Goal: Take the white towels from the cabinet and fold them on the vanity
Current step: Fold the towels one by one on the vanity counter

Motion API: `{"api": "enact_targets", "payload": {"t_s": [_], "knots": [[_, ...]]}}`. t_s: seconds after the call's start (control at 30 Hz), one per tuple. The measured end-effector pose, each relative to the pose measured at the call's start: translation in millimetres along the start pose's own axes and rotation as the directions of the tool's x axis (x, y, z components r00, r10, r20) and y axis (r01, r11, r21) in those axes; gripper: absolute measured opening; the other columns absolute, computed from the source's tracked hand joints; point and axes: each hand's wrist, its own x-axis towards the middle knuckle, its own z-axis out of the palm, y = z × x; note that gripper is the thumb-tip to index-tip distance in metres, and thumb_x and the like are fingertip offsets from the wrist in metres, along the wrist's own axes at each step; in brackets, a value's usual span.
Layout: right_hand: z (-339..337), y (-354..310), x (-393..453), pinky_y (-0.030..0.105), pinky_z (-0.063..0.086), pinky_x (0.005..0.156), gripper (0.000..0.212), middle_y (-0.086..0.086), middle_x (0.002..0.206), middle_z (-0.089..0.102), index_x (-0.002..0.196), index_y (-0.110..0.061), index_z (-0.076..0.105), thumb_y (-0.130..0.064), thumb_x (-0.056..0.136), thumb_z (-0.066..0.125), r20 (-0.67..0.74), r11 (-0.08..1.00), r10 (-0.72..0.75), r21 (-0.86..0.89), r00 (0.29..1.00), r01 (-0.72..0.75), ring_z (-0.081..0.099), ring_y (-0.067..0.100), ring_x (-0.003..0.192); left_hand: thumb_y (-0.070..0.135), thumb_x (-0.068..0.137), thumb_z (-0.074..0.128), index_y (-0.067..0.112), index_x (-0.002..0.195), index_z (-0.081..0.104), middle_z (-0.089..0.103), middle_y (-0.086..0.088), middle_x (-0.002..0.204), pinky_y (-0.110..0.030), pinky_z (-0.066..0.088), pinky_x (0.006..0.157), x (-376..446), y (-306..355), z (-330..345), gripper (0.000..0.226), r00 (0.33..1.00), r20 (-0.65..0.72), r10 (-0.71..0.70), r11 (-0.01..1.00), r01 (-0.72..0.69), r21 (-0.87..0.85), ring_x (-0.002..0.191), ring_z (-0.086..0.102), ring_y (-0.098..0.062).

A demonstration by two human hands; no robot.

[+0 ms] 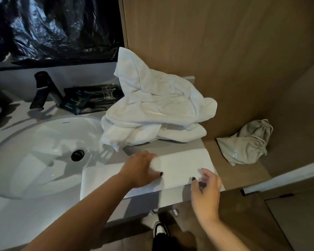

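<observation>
Towel, white and partly folded, lies flat along the near edge of the vanity, between the sink on the left and the vanity's right end. Its near right corner overhangs that edge. Your left hand presses flat on the towel's middle, fingers extended and holding nothing. Your right hand hovers at the near right corner with fingers loosely spread; motion blur prevents confirming contact with the cloth.

Risks at this stage, as judgements:

- Slippage: the overhanging portion can drag the towel off the edge if you lift the left hand before the right hand secures the corner.
- Wetting: the towel's left end lies just beside the sink rim; a push to the left can tip it into the basin.
- Interference: the unfolded towel pile sits just beyond, near the wooden cabinet wall. A loose end hangs toward your work area and can catch in the next fold.
</observation>
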Motion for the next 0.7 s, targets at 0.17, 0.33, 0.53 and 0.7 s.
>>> {"api": "enact_targets", "payload": {"t_s": [0.17,0.33,0.53,0.7], "knots": [[0.7,8.2,-11.7,0.043,0.055,0.088,0.031,0.009,0.107,0.061,0.116,-0.012,0.052,-0.005,0.089,0.066,0.108,0.898,0.379,0.196,0.919,-0.393,0.064,0.025,0.092,0.061,0.071,0.078,0.023,0.116,0.057,0.057,0.002,0.112,-0.033,0.051,0.089,17.3,7.8,6.0,0.062,0.981,0.122,-0.150,0.987,0.157,-0.045,0.099,0.055,-0.018],[-2.7,1.2,-21.8,0.030,0.057,0.075,0.026,0.014,0.102,0.068,0.113,-0.007,0.055,-0.001,0.090,0.065,0.220,0.752,0.484,0.390,0.847,-0.531,0.070,0.025,0.090,0.065,0.064,0.080,0.019,0.108,0.060,0.057,0.002,0.103,-0.026,0.041,0.071,2.3,14.0,23.1,0.067,0.940,0.193,-0.280,0.944,0.306,-0.123,0.092,0.054,-0.017],[-8.3,-4.3,-34.7,0.029,0.054,0.073,0.007,0.012,0.091,0.075,0.096,-0.013,0.069,-0.010,0.093,0.064,0.398,0.706,0.492,0.338,0.774,-0.622,0.065,0.018,0.078,0.061,0.076,0.073,0.021,0.103,0.055,0.060,0.005,0.096,-0.024,0.041,0.064,-44.2,24.8,39.4,0.051,0.953,0.007,-0.302,0.901,0.288,-0.324,0.084,0.056,-0.010],[-1.9,-13.2,-45.8,0.029,0.053,0.068,0.019,0.012,0.098,0.073,0.105,-0.007,0.069,-0.017,0.089,0.070,0.513,0.673,0.502,0.275,0.697,-0.687,0.065,0.021,0.086,0.049,0.086,0.069,0.021,0.091,0.044,0.062,-0.001,0.095,-0.024,0.044,0.065,-72.3,25.6,33.7,0.037,0.935,0.078,-0.347,0.783,0.335,-0.524,0.084,0.060,-0.014]]}}
